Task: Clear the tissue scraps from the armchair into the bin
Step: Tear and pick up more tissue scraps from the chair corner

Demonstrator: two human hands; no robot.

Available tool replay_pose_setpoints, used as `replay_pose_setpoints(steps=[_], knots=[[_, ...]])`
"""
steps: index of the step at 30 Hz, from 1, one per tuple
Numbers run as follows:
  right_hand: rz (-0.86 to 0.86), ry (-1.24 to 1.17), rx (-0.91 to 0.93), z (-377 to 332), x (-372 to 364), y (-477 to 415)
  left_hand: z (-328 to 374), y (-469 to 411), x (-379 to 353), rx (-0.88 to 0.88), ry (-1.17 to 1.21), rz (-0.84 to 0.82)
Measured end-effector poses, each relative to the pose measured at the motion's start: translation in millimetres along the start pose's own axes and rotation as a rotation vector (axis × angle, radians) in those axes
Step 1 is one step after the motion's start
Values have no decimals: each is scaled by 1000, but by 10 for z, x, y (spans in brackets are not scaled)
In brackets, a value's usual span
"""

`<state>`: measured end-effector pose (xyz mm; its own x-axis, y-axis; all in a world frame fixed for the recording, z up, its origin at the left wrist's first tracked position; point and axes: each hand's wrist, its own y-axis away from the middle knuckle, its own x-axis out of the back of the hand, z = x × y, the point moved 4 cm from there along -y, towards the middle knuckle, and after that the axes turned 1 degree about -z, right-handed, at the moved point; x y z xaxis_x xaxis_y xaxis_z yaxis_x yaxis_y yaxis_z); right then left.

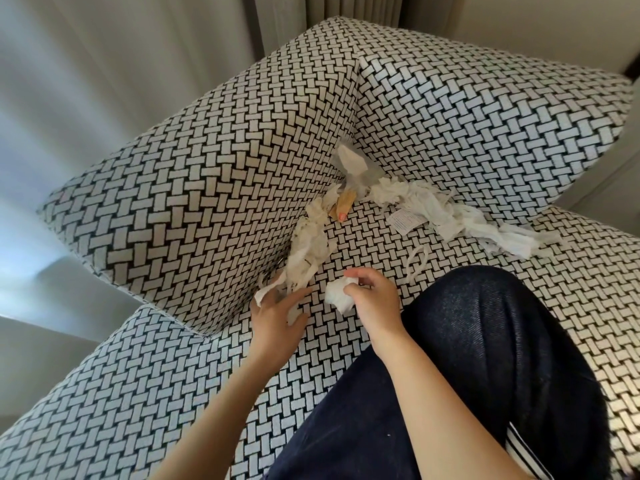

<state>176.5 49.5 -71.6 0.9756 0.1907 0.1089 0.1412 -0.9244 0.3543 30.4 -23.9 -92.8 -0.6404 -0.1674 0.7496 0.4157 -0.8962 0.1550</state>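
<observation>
The armchair (207, 174) has a black-and-white woven pattern. Torn tissue scraps lie in the seat's creases: a long crumpled strip (310, 244) along the left arm, a spread of white shreds (460, 216) at the back right, and a piece (351, 161) stuck in the back corner. My right hand (372, 299) grips a crumpled white tissue wad (341, 294) just above the seat. My left hand (277, 313) lies on the lower end of the long strip (266, 292), fingers curling round it. No bin is in view.
A tan wrapper (343, 204) and a small printed paper label (405, 220) lie among the scraps. A loop of white string (415, 263) rests on the seat. My knee in dark trousers (485, 341) presses on the seat. Curtains (311, 8) hang behind.
</observation>
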Motion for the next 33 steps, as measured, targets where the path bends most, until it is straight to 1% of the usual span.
replay_pose_setpoints(steps=[3,5,7,9,11,12,13,14,15,17,20,23,26,29,33], knots=[[3,-8,-4,0,5,2,-103,155,78,53,18,114],[5,-8,-1,-3,5,2,-128,290,109,130,110,141],[7,-8,1,1,8,7,-90,430,183,171,203,218],[8,-18,-1,4,11,18,-13,529,296,85,185,360],[12,-29,-5,8,13,28,101,550,376,-95,105,469],[15,-35,-7,8,16,32,158,528,386,-191,66,484],[17,-41,-11,7,17,33,210,483,382,-260,27,469],[16,-46,-13,1,19,38,244,415,360,-289,-7,430],[13,-48,-14,0,20,40,254,325,321,-273,-36,372],[11,-47,-10,-2,28,45,260,135,250,-177,-69,237],[13,-41,-4,-6,30,58,315,-76,201,-64,-7,78],[15,-46,4,-15,34,65,369,-176,194,21,18,0],[6,-48,6,-27,38,73,346,-177,224,75,124,11],[6,-51,10,-29,36,74,325,-127,333,56,192,86],[7,-64,19,-55,41,92,311,-57,518,16,220,179]])
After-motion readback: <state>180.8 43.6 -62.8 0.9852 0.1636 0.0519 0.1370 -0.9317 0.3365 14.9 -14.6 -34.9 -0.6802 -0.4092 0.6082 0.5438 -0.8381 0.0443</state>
